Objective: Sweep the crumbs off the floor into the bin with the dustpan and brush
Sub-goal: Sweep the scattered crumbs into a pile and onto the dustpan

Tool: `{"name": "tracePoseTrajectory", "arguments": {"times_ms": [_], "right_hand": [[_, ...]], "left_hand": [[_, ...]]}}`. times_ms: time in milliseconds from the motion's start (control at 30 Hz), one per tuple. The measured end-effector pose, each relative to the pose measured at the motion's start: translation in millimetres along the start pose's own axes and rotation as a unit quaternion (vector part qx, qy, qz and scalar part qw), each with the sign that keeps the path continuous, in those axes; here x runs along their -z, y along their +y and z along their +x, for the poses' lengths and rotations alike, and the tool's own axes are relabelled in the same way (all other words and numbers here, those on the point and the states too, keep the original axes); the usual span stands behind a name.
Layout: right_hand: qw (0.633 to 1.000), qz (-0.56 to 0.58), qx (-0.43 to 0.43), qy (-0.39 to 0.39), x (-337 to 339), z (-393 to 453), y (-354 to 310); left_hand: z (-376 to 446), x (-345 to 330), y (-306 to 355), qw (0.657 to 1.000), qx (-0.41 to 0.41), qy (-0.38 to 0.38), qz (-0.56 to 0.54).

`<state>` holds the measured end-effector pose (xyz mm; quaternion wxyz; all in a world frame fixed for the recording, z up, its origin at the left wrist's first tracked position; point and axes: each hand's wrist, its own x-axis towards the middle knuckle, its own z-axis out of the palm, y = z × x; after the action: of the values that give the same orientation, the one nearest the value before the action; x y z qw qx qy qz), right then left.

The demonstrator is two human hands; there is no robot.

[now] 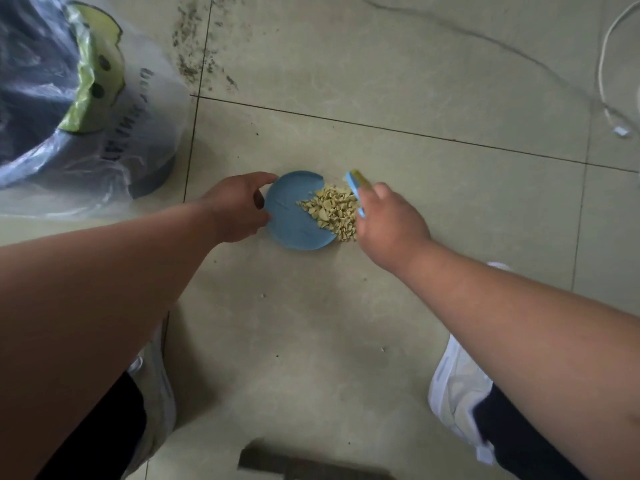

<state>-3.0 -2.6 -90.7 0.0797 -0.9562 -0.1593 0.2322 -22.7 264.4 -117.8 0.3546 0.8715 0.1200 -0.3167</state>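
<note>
Lying between hands (239,207): crumbs (332,211)

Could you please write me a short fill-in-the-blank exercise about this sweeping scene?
1. The left hand holds the round dustpan, whose colour is ____.
2. The right hand grips the ____, next to the crumbs.
3. The bin is lined with a plastic ____.
4. The crumbs lie partly on the dustpan and partly on the ____.

Missing words: blue; brush; bag; floor

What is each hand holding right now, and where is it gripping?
The left hand grips the blue dustpan by its left rim. The right hand holds the brush by its near end, beside the crumbs.
</note>
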Motion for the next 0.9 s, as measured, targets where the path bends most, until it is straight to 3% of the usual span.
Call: {"name": "tracePoseTrajectory", "arguments": {"times_ms": [433,600,900], "right_hand": [[0.991,0.088,0.094,0.025,-9.7,-3.5,-28.6],[0.972,0.213,0.019,0.096,19.8,14.7,-20.9],[0.931,0.336,-0.06,0.129,86.2,30.9,2.4]], "left_hand": [[2.7,-6.3,-5.8,1.0,-0.019,-0.001,-0.023],[2.5,3.7,-6.1,0.998,-0.014,0.014,-0.063],[-3.1,31.2,30.0,0.993,-0.049,0.038,-0.105]]}}
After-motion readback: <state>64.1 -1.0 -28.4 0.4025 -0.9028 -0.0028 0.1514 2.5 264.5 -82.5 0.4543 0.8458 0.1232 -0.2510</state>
